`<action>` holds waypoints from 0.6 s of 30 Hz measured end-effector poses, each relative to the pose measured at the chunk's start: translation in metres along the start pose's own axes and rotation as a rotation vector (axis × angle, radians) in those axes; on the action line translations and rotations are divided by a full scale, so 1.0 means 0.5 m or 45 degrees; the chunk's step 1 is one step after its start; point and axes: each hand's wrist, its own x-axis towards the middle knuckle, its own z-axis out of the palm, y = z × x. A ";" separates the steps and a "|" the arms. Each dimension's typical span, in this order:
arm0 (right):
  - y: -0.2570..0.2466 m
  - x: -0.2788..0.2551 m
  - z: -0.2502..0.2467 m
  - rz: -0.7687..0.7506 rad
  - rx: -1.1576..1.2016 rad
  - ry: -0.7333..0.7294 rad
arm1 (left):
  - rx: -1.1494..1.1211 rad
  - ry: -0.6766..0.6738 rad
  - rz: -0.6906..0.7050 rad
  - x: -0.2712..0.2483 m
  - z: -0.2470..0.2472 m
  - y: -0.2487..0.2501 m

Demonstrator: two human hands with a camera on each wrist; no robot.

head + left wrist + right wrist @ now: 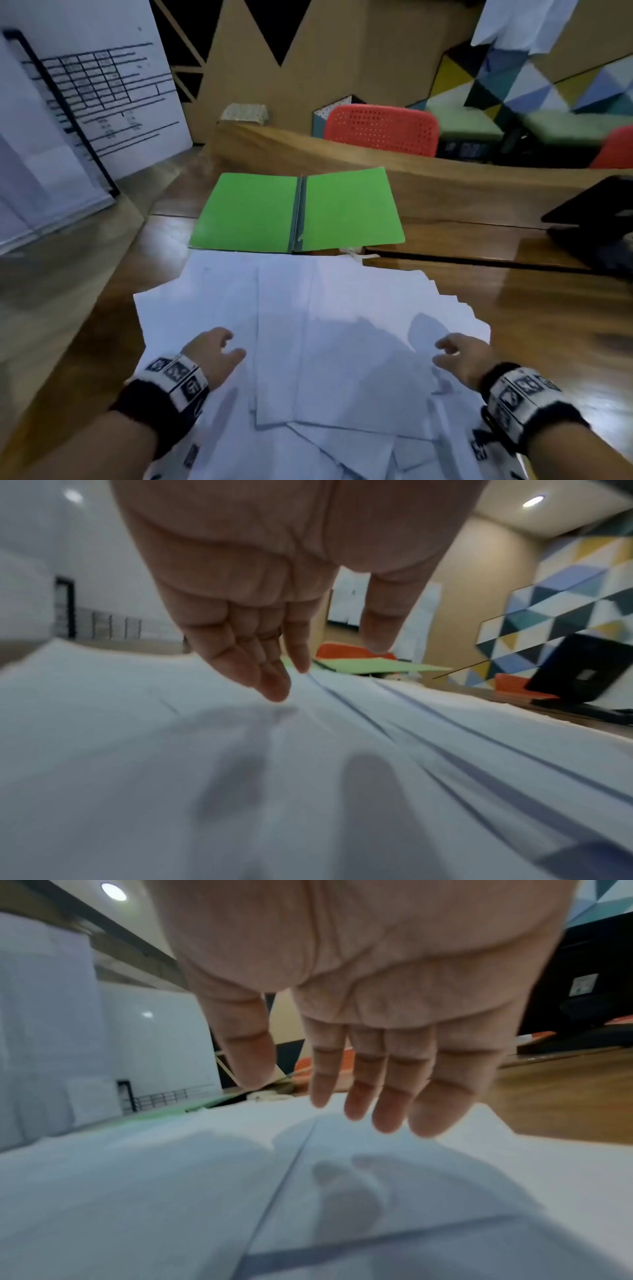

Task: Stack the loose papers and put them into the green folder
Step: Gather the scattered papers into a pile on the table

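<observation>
Two hands above loose papers, folder lying open behind them.

Head view: the white loose papers [329,329] lie fanned and overlapping on the brown wooden worktop [548,308]; the green folder [298,212] lies open just behind them, near a red chair [382,128]. Left wrist view: the left hand [274,593] is wide, fingers straight, holding nothing. Right wrist view: the right hand [369,1001] is also spread and holds nothing.

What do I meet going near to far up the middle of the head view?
Loose papers → green folder, lying open → wooden ledge → red chair → brown wall.
</observation>
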 end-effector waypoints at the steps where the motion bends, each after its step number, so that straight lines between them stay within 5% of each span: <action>1: -0.008 0.013 0.007 0.053 -0.001 0.005 | -0.048 -0.021 -0.068 0.018 0.011 0.014; 7: -0.078 0.025 0.046 0.211 0.032 -0.065 | -0.321 0.008 -0.289 0.064 0.052 0.066; 14: -0.120 0.056 0.075 0.100 0.207 -0.078 | -0.356 -0.127 -0.114 0.084 0.076 0.097; 18: -0.110 0.068 0.050 0.068 0.149 -0.047 | -0.695 -0.150 -0.127 0.094 0.063 0.062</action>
